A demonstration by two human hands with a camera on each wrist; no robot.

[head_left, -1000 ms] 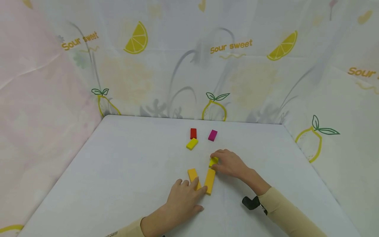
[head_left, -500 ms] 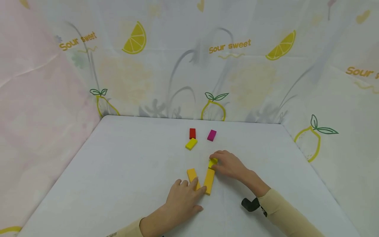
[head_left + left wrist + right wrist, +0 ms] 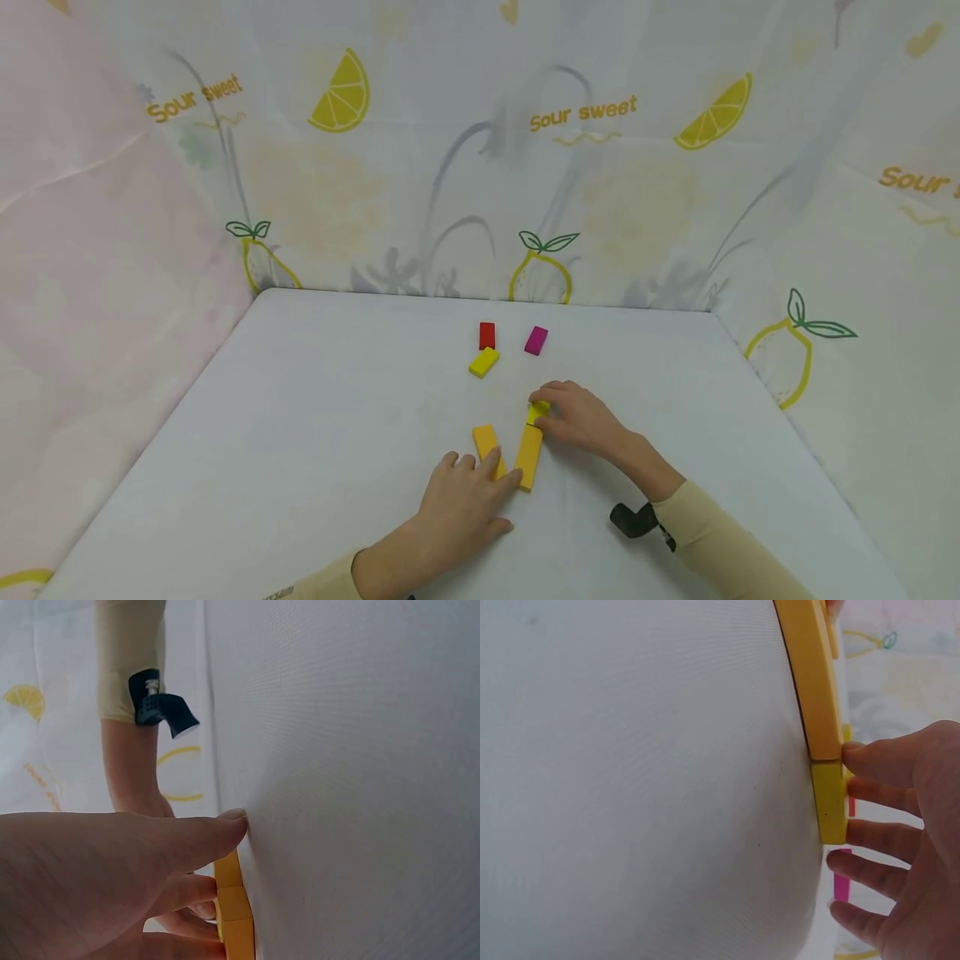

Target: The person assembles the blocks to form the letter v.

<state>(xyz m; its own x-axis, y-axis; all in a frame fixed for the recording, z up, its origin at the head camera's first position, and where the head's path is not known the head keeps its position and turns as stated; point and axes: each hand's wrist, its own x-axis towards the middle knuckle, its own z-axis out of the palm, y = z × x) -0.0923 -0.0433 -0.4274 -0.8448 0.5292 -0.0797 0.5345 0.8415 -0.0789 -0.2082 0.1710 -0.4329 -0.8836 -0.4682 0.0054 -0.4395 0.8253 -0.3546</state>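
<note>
My left hand point(image 3: 459, 505) lies with its fingers spread and extended. Its index fingertip touches the near end of the right orange block point(image 3: 528, 458), and its middle finger rests on the left orange block point(image 3: 484, 439). These two long blocks lie flat, closer together at their near ends. My right hand point(image 3: 579, 417) holds a short yellow block point(image 3: 829, 802) between thumb and fingers, its end up against the far end of the right orange block. In the right wrist view the thumb tip point(image 3: 852, 754) sits at the seam between the two.
Farther back on the white table point(image 3: 337, 375) lie a red block point(image 3: 487, 335), a second yellow block point(image 3: 483, 362) at its near end, and a magenta block point(image 3: 536, 340). A lemon-print cloth point(image 3: 420, 167) rises behind the table. A black device point(image 3: 633, 520) hangs at the right wrist.
The yellow block under the right hand has shifted slightly toward the right orange block, narrowing the gap between them. The left hand keeps its place.
</note>
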